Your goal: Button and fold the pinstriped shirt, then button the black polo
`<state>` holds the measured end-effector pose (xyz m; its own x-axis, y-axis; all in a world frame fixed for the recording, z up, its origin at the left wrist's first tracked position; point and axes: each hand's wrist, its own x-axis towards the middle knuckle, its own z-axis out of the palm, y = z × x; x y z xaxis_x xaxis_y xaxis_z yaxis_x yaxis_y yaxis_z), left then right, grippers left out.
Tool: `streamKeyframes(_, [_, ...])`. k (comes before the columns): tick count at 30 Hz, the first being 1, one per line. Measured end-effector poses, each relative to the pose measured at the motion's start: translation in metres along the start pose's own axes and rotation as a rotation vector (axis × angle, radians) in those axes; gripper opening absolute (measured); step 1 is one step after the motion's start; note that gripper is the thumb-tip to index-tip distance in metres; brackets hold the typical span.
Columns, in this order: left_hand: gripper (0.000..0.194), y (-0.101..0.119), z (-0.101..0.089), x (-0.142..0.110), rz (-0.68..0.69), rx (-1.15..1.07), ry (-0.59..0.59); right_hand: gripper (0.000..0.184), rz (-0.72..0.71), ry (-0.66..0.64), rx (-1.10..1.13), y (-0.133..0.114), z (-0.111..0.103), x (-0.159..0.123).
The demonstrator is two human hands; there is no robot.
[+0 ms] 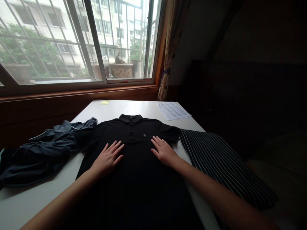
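Note:
A black polo shirt (134, 166) lies spread front side up, its collar toward the window and a small light logo on the chest. My left hand (109, 157) rests flat on the left part of the chest, fingers stretched out. On the other side, below the logo, my right hand (164, 151) lies on the cloth with its fingers extended. Neither hand grips the fabric. The shirt's lower part fades into shadow at the bottom of the view.
A crumpled dark garment (43, 156) lies left on the white table (134, 106). Striped dark fabric (216, 156) hangs over the right edge. Printed sheets (174, 111) and a yellow sticky note (105, 102) are at the back, below a barred window (115, 38).

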<state>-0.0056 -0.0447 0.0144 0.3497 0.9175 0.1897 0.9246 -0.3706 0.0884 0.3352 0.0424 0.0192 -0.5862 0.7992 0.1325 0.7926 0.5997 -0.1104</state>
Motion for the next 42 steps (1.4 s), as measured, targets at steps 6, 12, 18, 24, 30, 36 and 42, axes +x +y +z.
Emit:
streamKeyframes(6, [0.056,-0.023,-0.016,-0.062,-0.025,0.009,-0.032,0.057,0.043,0.007,-0.061,0.018,-0.008,-0.039])
streamKeyframes(12, [0.057,-0.023,-0.019,-0.129,-0.128,-0.008,0.071,0.048,0.172,0.106,-0.142,0.009,-0.016,-0.086])
streamKeyframes(18, [0.061,-0.009,-0.028,-0.188,-0.362,-0.082,0.240,0.051,0.274,0.122,-0.019,-0.009,-0.018,-0.139])
streamKeyframes(24, [0.061,0.000,-0.037,-0.202,-0.459,-0.282,0.162,0.053,0.268,0.105,0.124,-0.019,-0.016,-0.163])
streamKeyframes(30, [0.046,-0.013,-0.039,-0.214,-0.484,-0.259,0.231,0.055,0.146,0.109,-0.051,-0.012,-0.020,-0.172])
streamKeyframes(36, [0.043,-0.007,-0.045,-0.216,-0.475,-0.100,0.156,0.054,0.123,0.084,-0.195,-0.018,-0.026,-0.170])
streamKeyframes(42, [0.041,-0.010,-0.051,-0.216,-0.230,0.024,0.214,0.048,0.178,0.107,-0.303,-0.027,-0.035,-0.166])
